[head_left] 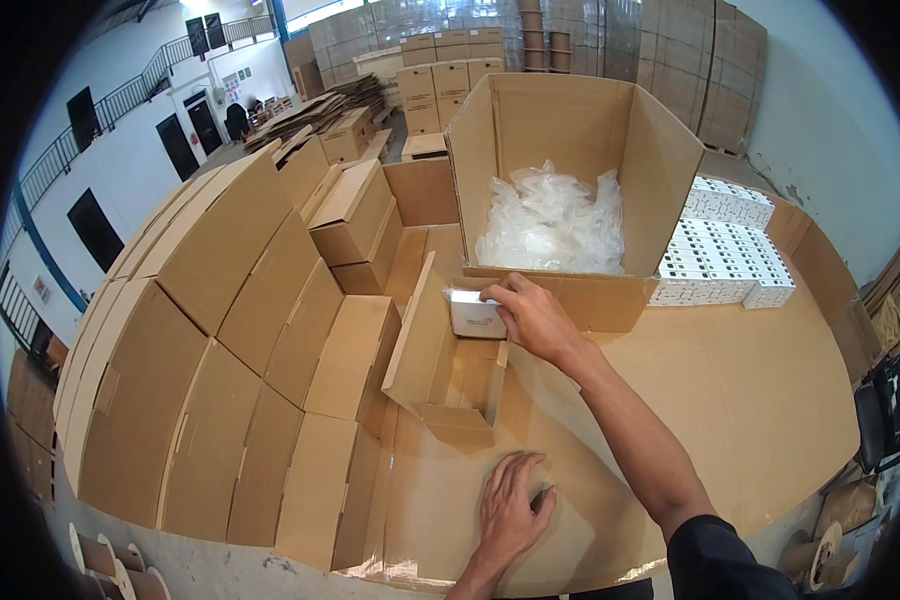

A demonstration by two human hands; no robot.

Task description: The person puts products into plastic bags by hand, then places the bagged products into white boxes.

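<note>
My right hand (532, 318) reaches forward and grips a small white box (477, 314) by its right edge and top. The white box is at the far end of an open brown carton (457, 424), whose tall flap stands up on the left. Inside the carton, the part nearer me shows bare cardboard. My left hand (513, 508) rests on the cardboard-covered table (420, 520) in front of the carton, fingers apart and slightly curled, holding nothing. Just beyond the right hand stands a large open carton (570, 300) with crumpled clear plastic bags (555, 220) in it.
Stacked brown cartons (230, 400) line the table's left side. Rows of small white boxes (715, 260) sit at the far right, beside a low cardboard edge (830, 290). Flattened cardboard (315, 115) lies farther back. Spools (120, 565) stand on the floor at lower left.
</note>
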